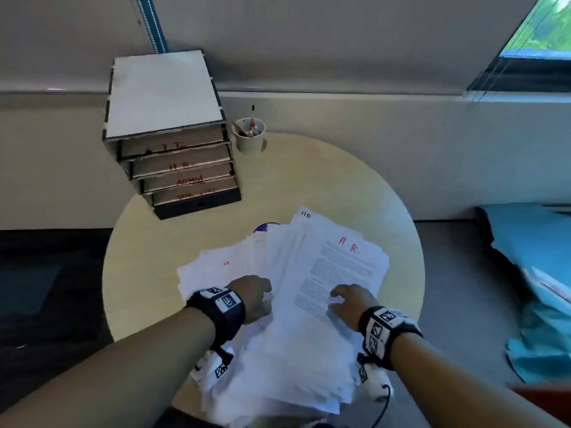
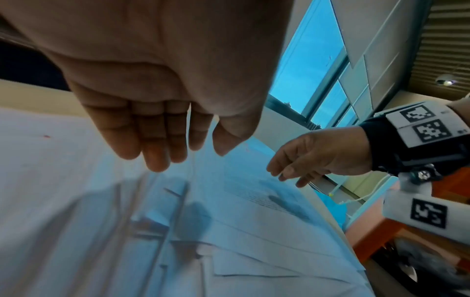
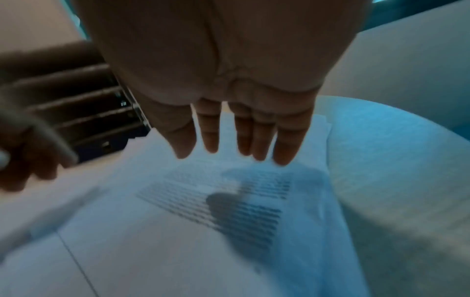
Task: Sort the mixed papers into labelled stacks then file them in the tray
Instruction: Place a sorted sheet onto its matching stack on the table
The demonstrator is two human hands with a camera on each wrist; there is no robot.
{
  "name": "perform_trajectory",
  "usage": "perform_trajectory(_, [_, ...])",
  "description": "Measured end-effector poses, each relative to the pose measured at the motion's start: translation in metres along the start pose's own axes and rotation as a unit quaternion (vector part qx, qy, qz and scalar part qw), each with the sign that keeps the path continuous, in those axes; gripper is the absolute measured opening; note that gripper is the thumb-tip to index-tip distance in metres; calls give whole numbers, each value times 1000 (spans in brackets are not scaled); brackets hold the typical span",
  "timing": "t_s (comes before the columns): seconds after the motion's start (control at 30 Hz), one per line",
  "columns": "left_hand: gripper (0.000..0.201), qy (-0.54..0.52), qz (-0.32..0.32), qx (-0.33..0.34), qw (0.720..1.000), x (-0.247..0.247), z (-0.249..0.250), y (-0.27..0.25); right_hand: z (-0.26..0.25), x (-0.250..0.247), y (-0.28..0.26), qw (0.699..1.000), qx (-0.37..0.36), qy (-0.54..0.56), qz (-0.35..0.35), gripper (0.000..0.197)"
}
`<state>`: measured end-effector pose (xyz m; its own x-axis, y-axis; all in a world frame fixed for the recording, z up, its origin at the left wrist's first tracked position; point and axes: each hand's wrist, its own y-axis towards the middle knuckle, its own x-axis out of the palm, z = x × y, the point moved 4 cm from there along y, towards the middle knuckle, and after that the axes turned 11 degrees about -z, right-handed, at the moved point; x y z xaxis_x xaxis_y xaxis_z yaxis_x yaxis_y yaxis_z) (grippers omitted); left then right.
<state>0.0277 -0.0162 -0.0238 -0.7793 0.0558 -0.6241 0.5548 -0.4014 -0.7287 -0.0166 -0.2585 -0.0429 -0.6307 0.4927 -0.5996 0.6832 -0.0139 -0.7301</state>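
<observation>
While the papers [image 1: 293,304] sprawl messily over the near half of the round table [image 1: 309,180], an "H.R." sheet [image 1: 336,273] sits on top. Left hand [image 1: 251,299] and right hand [image 1: 350,305] hover just over them, fingers straight, holding nothing. Tray [image 1: 173,134] stands far left, cup [image 1: 249,135] beside it. Window [image 1: 537,32] far right. Lowest tray label's too blurry to read, and the pile's near edge is cut off.

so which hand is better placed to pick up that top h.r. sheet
Right. The right hand hovers open directly over the H.R. sheet, fingers straight above its printed text. The left hand is off to the side, over the other papers by the sheet's left edge.
</observation>
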Motion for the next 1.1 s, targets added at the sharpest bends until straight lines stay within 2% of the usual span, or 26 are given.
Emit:
perform_trajectory(0.1, [51, 2, -18, 5, 1000, 10, 24, 27, 18, 20, 6, 996, 45, -78, -18, 58])
perform_trajectory(0.17, [56, -21, -14, -32, 999, 18, 39, 42, 29, 44, 7, 991, 41, -108, -69, 75])
perform_trajectory(0.23, [72, -73, -1, -93, 993, 26, 46, 54, 39, 59, 9, 987, 30, -135, -77, 87])
perform_trajectory(0.3, [79, -132, 9, -128, 983, 30, 51, 62, 43, 62, 7, 985, 5, -159, -63, 91])
perform_trajectory(0.4, [66, -238, 60, -125, 961, 33, 50, 67, 45, 60, 2, 983, -41, -169, -66, 88])
perform_trajectory(0.47, [60, -302, 111, -108, 940, 34, 43, 65, 54, 53, 1, 994, -58, -81, -41, 82])
perform_trajectory(0.53, [56, -375, 144, -86, 912, 35, 33, 55, 67, 40, 0, 995, -39, 82, 47, 80])
perform_trajectory(0.57, [51, -388, 150, -82, 905, 38, 29, 51, 75, 33, -1, 982, -13, 163, 98, 80])
perform_trajectory(0.63, [34, -350, 140, -87, 922, 42, 22, 42, 87, 22, 0, 942, 47, 300, 141, 80])
perform_trajectory(0.7, [31, -310, 116, -81, 940, 47, 16, 37, 88, 19, 6, 902, 67, 409, 118, 78])
perform_trajectory(0.73, [34, -307, 111, -76, 942, 48, 14, 34, 87, 18, 10, 893, 65, 433, 103, 74])
perform_trajectory(0.77, [39, -301, 108, -74, 945, 50, 11, 33, 87, 18, 15, 895, 64, 432, 96, 67])
perform_trajectory(0.83, [42, -261, 98, -78, 957, 50, 5, 31, 84, 18, 20, 920, 71, 373, 92, 44])
perform_trajectory(0.87, [39, -245, 99, -79, 961, 49, 2, 31, 82, 18, 20, 932, 76, 341, 91, 33])
perform_trajectory(0.93, [25, -281, 133, -96, 945, 46, -6, 29, 77, 19, 20, 941, 80, 316, 96, 22])
perform_trajectory(1.0, [24, -318, 151, -105, 930, 44, -14, 30, 75, 20, 19, 940, 86, 313, 107, 21])
perform_trajectory(1.1, [31, -287, 150, -88, 942, 43, -21, 31, 71, 19, 9, 930, 102, 319, 153, 42])
